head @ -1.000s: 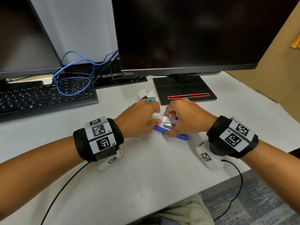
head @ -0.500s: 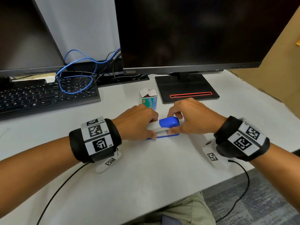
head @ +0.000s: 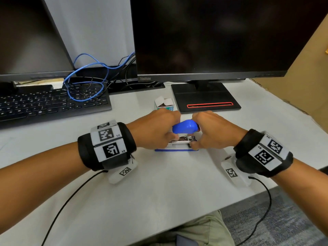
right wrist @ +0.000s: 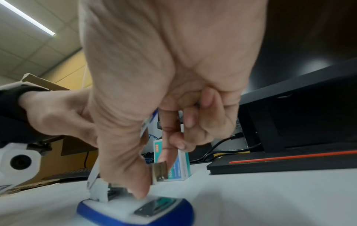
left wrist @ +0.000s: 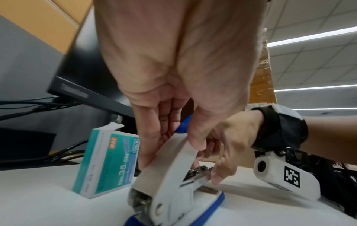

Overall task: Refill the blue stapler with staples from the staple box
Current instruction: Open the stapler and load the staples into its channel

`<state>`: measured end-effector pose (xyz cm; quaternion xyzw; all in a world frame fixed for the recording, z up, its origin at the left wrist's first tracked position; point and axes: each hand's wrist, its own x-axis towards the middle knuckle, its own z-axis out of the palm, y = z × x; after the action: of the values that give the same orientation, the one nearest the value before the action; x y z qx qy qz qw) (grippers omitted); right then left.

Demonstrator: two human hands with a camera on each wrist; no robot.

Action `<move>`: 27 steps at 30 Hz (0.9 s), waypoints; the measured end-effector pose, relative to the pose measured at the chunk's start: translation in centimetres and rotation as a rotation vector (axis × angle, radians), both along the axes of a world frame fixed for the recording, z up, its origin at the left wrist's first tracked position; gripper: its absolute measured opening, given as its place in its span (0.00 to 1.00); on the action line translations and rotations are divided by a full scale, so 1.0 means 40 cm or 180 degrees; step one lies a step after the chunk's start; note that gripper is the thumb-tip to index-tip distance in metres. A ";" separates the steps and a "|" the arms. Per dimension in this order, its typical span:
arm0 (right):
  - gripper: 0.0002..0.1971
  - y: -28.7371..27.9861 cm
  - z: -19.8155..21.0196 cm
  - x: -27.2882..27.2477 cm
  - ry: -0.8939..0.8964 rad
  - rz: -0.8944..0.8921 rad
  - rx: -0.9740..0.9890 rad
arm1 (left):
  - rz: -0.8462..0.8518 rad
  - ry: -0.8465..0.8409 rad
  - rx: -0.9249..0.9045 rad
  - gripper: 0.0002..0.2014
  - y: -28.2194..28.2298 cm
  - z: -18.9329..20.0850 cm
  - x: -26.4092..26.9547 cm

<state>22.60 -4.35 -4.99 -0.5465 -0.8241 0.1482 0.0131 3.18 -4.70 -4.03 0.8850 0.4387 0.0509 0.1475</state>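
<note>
Now, blue stapler [head: 184, 127] mid-desk [head: 159, 192], base flat, top cover swung up, metal magazine exposed. Left hand [head: 156, 130] grips raised white-and-blue cover, thumb and fingers pinching sides. Right hand [head: 213, 134] pinches metal magazine front between thumb and forefinger, other fingers curled. Staple box [head: 164, 104] stands open at 12 o'clock of stapler, near monitor stand [head: 204, 96]. Keyboard [head: 53, 103] at 10 o'clock.

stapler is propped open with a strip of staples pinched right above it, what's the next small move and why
Probably lower the staple strip into the stapler's open metal channel. The left hand holds the top lifted, so the channel is exposed, and the right hand pinches the strip just above the base. Whether the strip is lined up with the channel is hard to tell.
</note>
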 end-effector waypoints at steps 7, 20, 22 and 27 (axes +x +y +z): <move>0.10 0.003 0.000 0.010 0.0079 0.0239 0.0055 | 0.0102 -0.0492 -0.0189 0.18 -0.026 0.021 -0.045; 0.12 0.021 0.005 0.006 0.0014 0.0400 0.0076 | 0.0435 -0.0416 0.0437 0.15 -0.048 0.062 -0.170; 0.11 0.022 0.007 0.006 0.0006 0.0418 0.0070 | 0.0477 -0.0220 0.0537 0.12 -0.054 0.071 -0.186; 0.11 0.025 0.012 0.007 0.0017 0.0460 0.0039 | 0.0660 0.0475 0.0393 0.06 -0.049 0.079 -0.193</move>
<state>22.89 -3.36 -4.51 -0.4850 -0.8623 0.1452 0.0078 -4.56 -6.65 -0.87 0.8436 0.5335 0.0269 0.0537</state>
